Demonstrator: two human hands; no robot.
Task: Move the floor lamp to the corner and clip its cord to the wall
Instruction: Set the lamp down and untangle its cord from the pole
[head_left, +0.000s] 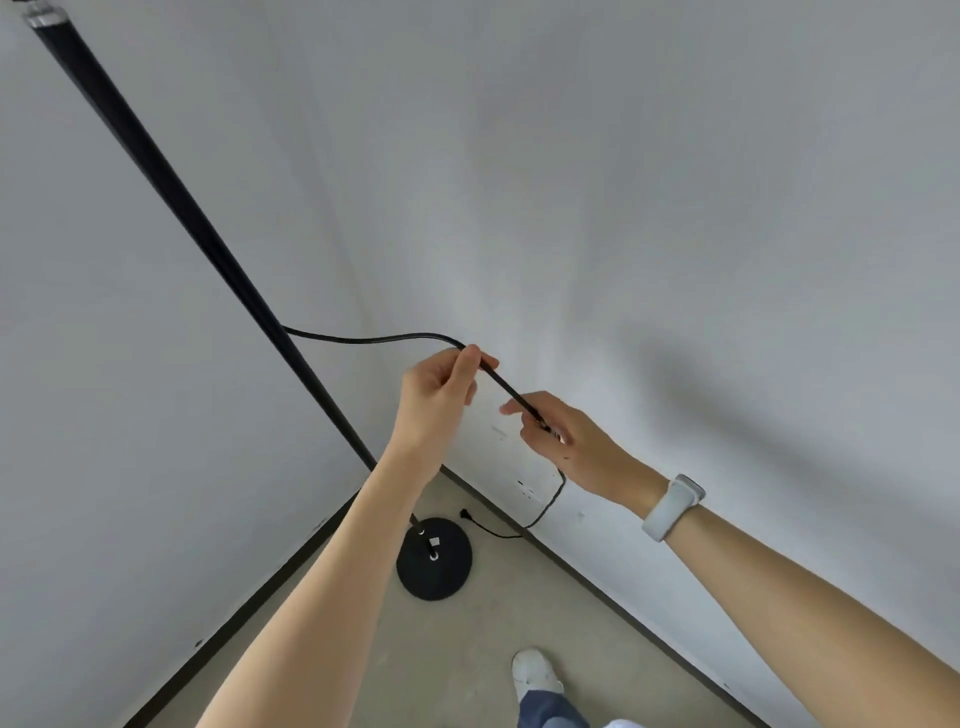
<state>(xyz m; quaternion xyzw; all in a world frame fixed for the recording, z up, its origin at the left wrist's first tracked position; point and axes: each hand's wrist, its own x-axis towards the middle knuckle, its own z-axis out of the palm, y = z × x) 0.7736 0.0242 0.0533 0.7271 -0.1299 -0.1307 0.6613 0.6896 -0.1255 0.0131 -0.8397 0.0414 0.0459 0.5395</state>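
Note:
The black floor lamp stands in the corner, its round base (435, 564) on the floor and its pole (171, 189) rising toward the upper left. A black cord (363, 340) leaves the pole and runs right to my hands. My left hand (441, 395) pinches the cord from above. Lower and to the right, my right hand (566, 441) grips the same cord against the wall; a small clip there is mostly hidden by the fingers. Below my right hand the cord loops down the wall to its plug (464, 514), which lies on the floor.
Two white walls meet in the corner (410, 291) behind the lamp, with dark skirting (260, 587) along the floor. A white wall socket (527, 488) sits low on the right wall. My shoe (535, 673) stands on the beige floor. A white band is on my right wrist.

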